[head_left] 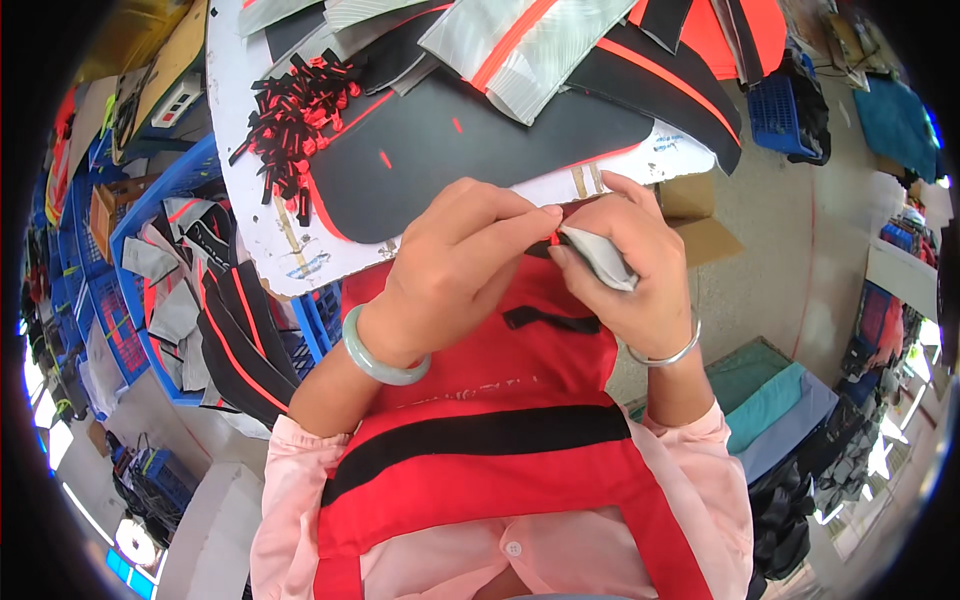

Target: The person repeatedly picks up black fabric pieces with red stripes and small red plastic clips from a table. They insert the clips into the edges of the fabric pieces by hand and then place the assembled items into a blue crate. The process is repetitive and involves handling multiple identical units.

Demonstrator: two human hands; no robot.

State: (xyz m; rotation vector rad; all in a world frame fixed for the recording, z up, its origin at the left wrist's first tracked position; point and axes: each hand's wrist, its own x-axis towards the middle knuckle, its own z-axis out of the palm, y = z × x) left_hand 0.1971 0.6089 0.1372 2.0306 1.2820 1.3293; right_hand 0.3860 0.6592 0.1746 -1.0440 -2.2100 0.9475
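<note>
Right grip (645,255) holds a grey piece (603,259), its long axis slanting from upper left to lower right.

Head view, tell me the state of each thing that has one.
Grey piece, held, partly hidden
Right hand, closed on it
Left hand, bent, grip unclear
Black-red tabs, heaped
Dark panel, flat, partly covered
Large blue crate, loaded
Cardboard box, flaps open
Red apron, worn
</note>
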